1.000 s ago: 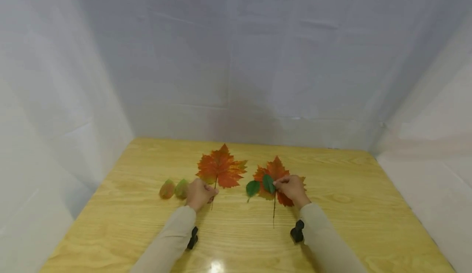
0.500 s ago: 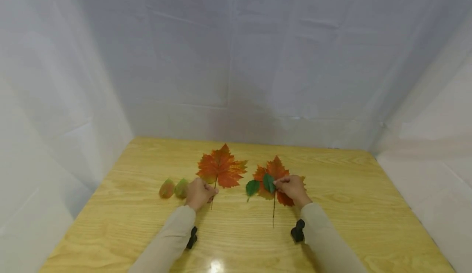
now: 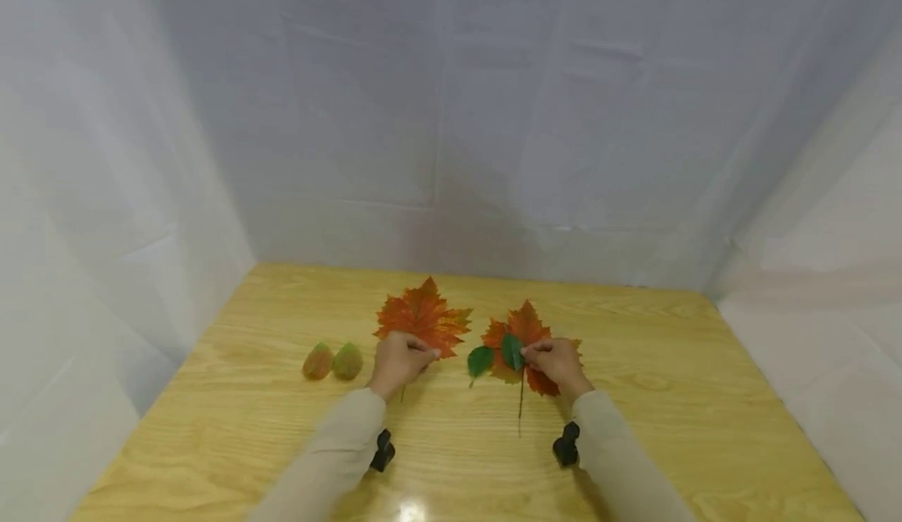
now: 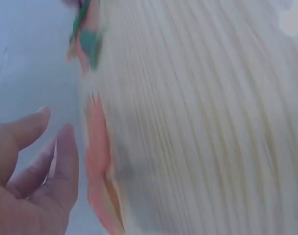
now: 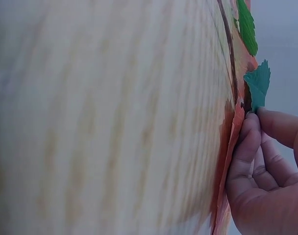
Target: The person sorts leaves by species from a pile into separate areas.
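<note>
My right hand (image 3: 560, 364) pinches the edge of a small green leaf (image 5: 258, 83) between thumb and fingertips, over a red-orange maple leaf (image 3: 527, 322) with a dark stem. A second green leaf (image 3: 481, 361) lies just left of it, overlapping the maple leaf's edge. My left hand (image 3: 400, 364) hovers over the lower part of another orange maple leaf (image 3: 423, 311) and hides most of its stem. In the left wrist view, thumb and fingertips (image 4: 65, 134) stand apart with nothing between them.
Left of my left hand, two small yellow-green leaves lie side by side, the outer leaf (image 3: 318, 362) tinged red and the inner leaf (image 3: 348, 361) greener. The wooden table (image 3: 634, 318) is enclosed by white cloth (image 3: 493, 115) at the back and sides.
My left hand has let go of the left maple leaf's stem and shifted right and slightly up, uncovering the inner yellow-green leaf. My right hand keeps its pinch, almost still.
</note>
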Tool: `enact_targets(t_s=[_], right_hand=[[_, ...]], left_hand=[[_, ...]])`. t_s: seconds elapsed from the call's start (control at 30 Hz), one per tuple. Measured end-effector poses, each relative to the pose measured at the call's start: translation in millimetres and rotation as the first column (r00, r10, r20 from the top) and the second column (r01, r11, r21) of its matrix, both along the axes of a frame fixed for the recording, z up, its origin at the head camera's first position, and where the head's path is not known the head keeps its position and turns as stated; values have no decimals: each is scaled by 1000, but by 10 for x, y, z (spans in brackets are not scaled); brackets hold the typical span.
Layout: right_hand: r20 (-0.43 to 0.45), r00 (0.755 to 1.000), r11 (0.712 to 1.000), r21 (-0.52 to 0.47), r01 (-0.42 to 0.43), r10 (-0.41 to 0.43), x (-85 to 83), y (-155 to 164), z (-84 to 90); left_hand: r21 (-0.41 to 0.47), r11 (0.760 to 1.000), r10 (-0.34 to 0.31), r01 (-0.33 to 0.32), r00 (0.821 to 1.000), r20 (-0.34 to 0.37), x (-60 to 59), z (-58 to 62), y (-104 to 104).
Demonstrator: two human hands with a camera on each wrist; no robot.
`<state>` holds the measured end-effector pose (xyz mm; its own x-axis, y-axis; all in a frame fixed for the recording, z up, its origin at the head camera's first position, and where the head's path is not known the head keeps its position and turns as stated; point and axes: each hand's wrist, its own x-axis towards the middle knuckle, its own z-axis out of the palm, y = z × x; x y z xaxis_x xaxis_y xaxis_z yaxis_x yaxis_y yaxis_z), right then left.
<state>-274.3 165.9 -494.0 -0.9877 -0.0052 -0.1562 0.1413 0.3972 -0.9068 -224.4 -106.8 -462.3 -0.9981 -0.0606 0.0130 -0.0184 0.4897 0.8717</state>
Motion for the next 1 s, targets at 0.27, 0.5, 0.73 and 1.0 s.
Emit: enact_targets(t_s=[0.27,0.5,0.73,1.0], right_hand=[[-3,1000,1000,-3,-11,11,-8,-37,12],[-26,1000,1000,18,-7,8,-18,-54,-4],[-12,1000,1000,23,-17,17,12,-33,-13],[-35,999,1000,8,-27,27,1,-35,13]], left_hand=[[-9,1000,14,-13,998,54,-50,-150,472],[-67,991,122,-120,992,28,-97,-282,673],[-35,992,118,-118,993,0,-126,-409,670],[-40,992,118,-119,993,-32,-143,-408,668]])
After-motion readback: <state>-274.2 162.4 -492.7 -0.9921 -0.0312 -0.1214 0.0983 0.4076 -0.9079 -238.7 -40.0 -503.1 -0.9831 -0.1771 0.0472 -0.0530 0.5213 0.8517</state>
